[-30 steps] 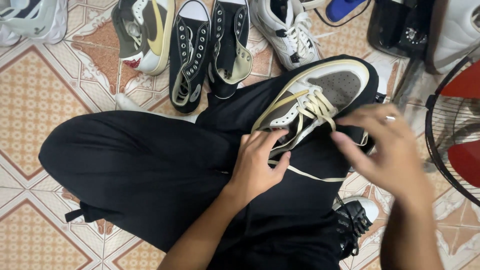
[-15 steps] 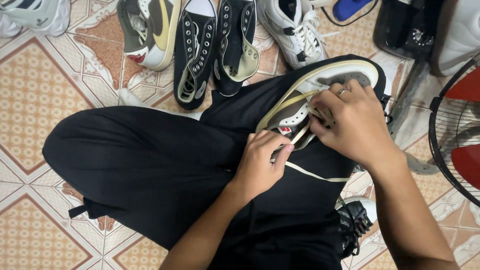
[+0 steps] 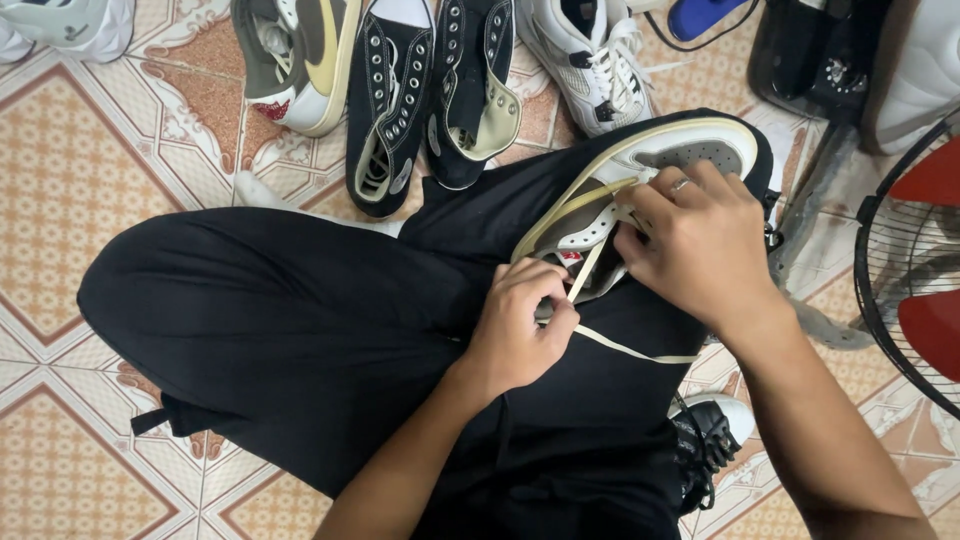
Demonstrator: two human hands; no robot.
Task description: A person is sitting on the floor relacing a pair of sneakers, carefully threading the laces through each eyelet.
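Observation:
A grey and white sneaker (image 3: 690, 150) with a cream sole edge lies on my lap, toe pointing to the upper right. My left hand (image 3: 520, 330) pinches a cream shoelace (image 3: 625, 347) near the tongue; the lace's loose end trails across my black trousers (image 3: 290, 330). My right hand (image 3: 700, 245), a ring on one finger, covers the lace area and its fingertips press at the eyelets. The middle of the sneaker is hidden under my right hand.
Several other shoes line the patterned tile floor ahead: an olive and cream sneaker (image 3: 300, 60), a black canvas pair (image 3: 400, 90), a white high-top (image 3: 590, 60). A fan with red blades (image 3: 915, 260) stands at the right. A black and white shoe (image 3: 715, 435) lies by my right forearm.
My right hand came in from the side onto the sneaker's laces. The left hand has closed on the lace end, and the view shifted slightly downward.

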